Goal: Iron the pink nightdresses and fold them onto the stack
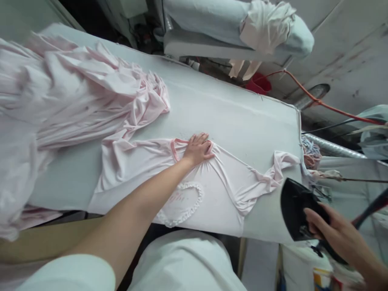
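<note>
A pale pink shirt (218,194) lies spread on the ironing table (230,109), its darker pink neckband toward the far side. On its front is a white ruffled heart trim (197,198), partly hidden behind my left forearm. My left hand (198,148) rests on the shirt at the neckband, palm down with fingers stretched out. One sleeve stretches right, rumpled, to the table's end. My right hand (325,226) grips a black iron (298,208), raised and tilted near the table's right end, apart from the shirt.
A large heap of pale pink garments (75,89) covers the table's left side. Behind stands a padded sleeve board (206,24) with a bunched cloth (269,24) on it. An orange cord (303,87) and a silvery hose (333,145) run at the right. A red bucket (259,84) sits beyond the far edge.
</note>
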### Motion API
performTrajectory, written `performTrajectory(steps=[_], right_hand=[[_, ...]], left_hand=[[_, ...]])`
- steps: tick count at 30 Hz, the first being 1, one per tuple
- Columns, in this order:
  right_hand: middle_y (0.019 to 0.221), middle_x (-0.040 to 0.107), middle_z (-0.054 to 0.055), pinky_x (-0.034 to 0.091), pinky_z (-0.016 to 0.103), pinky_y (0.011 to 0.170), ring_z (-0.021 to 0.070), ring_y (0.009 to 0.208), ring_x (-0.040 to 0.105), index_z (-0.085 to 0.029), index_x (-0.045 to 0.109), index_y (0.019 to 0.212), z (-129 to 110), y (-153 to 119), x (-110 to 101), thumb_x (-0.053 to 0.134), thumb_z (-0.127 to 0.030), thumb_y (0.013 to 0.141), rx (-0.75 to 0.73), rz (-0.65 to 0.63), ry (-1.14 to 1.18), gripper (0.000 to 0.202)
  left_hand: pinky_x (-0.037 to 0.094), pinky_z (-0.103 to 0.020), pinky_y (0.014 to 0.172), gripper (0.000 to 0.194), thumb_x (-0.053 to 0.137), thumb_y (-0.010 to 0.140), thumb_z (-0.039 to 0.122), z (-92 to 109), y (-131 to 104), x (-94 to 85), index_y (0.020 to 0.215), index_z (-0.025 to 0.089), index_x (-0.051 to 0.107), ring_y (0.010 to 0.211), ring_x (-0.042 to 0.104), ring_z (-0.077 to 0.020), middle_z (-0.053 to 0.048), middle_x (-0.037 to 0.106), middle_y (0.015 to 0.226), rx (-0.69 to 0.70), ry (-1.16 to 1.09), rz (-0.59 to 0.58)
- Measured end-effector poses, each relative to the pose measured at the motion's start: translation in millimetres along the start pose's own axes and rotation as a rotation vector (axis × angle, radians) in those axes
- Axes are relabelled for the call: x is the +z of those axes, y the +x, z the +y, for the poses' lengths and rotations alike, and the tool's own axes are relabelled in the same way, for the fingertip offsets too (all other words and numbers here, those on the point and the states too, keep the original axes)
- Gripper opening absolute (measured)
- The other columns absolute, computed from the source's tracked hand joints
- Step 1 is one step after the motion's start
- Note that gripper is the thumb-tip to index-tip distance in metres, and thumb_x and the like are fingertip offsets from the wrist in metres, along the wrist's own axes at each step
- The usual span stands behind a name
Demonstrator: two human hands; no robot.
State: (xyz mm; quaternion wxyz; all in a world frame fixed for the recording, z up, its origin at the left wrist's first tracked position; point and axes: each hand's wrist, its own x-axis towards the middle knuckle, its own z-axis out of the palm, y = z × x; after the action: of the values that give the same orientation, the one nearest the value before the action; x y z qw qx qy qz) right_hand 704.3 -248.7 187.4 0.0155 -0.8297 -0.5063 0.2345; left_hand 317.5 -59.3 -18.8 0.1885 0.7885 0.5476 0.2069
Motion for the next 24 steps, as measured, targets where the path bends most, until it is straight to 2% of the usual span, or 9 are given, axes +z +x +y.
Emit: performTrajectory(steps=[2,4,7,9,14,17,20,22,24], right_hand=[[0.068,0.064,0.01,0.045,0.04,0.056,0.024,0.057,0.058,-0.027,0.064,0.096,-39,-5,26,0.049,-0.077,0.078,-0.074,-0.177,0.091,0.055],[0.08,0.068,0.007,0.048,0.037,0.065,0.0246,0.071,0.063,-0.025,0.063,0.098,-83,4,62,0.048,-0.069,0.084,-0.192,-0.267,0.093,0.048],[0.085,0.069,0.005,0.045,0.032,0.068,0.0231,0.077,0.063,-0.023,0.062,0.093,-138,22,111,0.046,-0.061,0.09,-0.288,-0.314,0.043,0.042],[0.082,0.069,0.004,0.041,0.03,0.065,0.0216,0.075,0.062,-0.022,0.062,0.091,-156,27,132,0.047,-0.058,0.091,-0.293,-0.287,0.001,0.039],[0.078,0.07,0.004,0.038,0.029,0.064,0.0222,0.075,0.064,-0.024,0.064,0.084,-175,35,148,0.054,-0.065,0.089,-0.296,-0.212,-0.088,0.043],[0.088,0.073,0.007,0.038,0.028,0.064,0.0225,0.079,0.066,-0.023,0.068,0.094,-213,58,148,0.053,-0.064,0.09,-0.33,-0.148,-0.072,0.044],[0.091,0.074,0.01,0.037,0.028,0.062,0.0224,0.078,0.066,-0.021,0.069,0.101,-257,87,147,0.051,-0.066,0.091,-0.283,-0.123,-0.066,0.049],[0.091,0.074,0.011,0.036,0.028,0.061,0.0221,0.076,0.065,-0.02,0.07,0.1,-275,100,146,0.049,-0.068,0.091,-0.245,-0.116,-0.065,0.053],[0.09,0.074,0.011,0.036,0.028,0.06,0.0212,0.074,0.064,-0.019,0.069,0.098,-281,105,146,0.047,-0.068,0.091,-0.239,-0.136,-0.054,0.054]], left_hand=[[0.008,-0.046,0.128,0.042,0.071,0.083,0.052,1,0,-0.7,0.117,0.028,0.068,0.153,0.028,-0.0257,-0.006,0.042,0.161,-0.013,-0.005,0.013],[0.01,-0.046,0.128,0.042,0.071,0.083,0.051,2,0,-2.3,0.117,0.027,0.068,0.152,0.03,-0.0259,-0.006,0.044,0.16,-0.021,0.008,0.008],[0.014,-0.045,0.127,0.042,0.071,0.083,0.052,4,-1,-4.3,0.117,0.027,0.068,0.15,0.033,-0.0258,-0.006,0.046,0.158,-0.035,0.029,0.012],[0.019,-0.044,0.125,0.035,0.069,0.086,0.051,5,0,-3.9,0.11,0.027,0.071,0.145,0.039,-0.0256,-0.005,0.051,0.154,-0.08,0.023,0.06],[0.037,-0.045,0.11,0.022,0.07,0.087,0.046,13,26,-1.0,0.087,0.024,0.075,0.126,0.051,-0.0284,-0.006,0.063,0.135,-0.229,-0.024,0.123],[0.041,-0.044,0.103,0.023,0.074,0.084,0.044,10,48,-12.4,0.08,0.021,0.075,0.121,0.053,-0.0302,-0.009,0.067,0.125,-0.216,-0.011,0.058],[0.046,-0.037,0.093,0.029,0.064,0.091,0.045,-21,43,-43.7,0.086,0.02,0.075,0.108,0.061,-0.0255,-0.009,0.072,0.109,-0.179,-0.076,-0.086],[0.049,-0.032,0.086,0.035,0.057,0.094,0.05,-57,18,-75.8,0.099,0.02,0.074,0.096,0.065,-0.0212,-0.007,0.074,0.103,-0.151,-0.126,-0.165],[0.049,-0.031,0.083,0.04,0.066,0.086,0.057,-101,-17,-111.6,0.104,0.022,0.071,0.09,0.066,-0.0212,-0.005,0.074,0.1,-0.096,-0.02,-0.244]])
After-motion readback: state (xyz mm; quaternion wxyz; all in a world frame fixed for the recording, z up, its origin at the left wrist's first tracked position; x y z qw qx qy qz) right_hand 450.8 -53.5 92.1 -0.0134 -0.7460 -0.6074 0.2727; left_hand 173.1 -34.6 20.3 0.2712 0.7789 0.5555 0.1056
